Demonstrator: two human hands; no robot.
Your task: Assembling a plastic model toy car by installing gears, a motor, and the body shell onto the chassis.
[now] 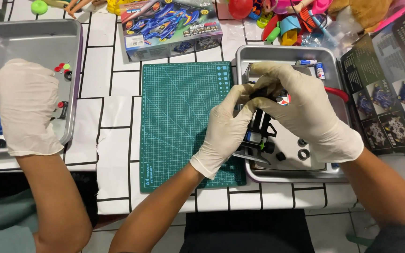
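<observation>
- In the head view, our left hand (226,126) and right hand (305,112), both in pale gloves, meet over the metal tray (287,177) at the right side of the table (113,140).
- Between them is the toy car (258,133), a black frame with blue and green parts. It is held tilted above the tray floor, its lower end near the tray's near rim.
- Our left hand is curled around the car from the left, with thumb and fingers pinched on its upper part.
- Our right hand lies over the top of the car with bent fingers pressing on it; we cannot see the fingertips' exact grip.
- In the same tray, two batteries (319,70) lie at the far rim and black rings (303,153) lie near the right wrist.
- A green cutting mat (183,117) lies just left of this tray, its right edge under our left wrist.
- A toy car box (172,28) sits beyond the mat, toward the far edge.
- A printed leaflet (390,93) lies at the right edge.
- At the left edge, another person's gloved hand (26,107) rests palm down over a second tray (24,37); we cannot tell if it holds anything.
- Small red and green parts (62,68) lie in that tray just beside this hand.
</observation>
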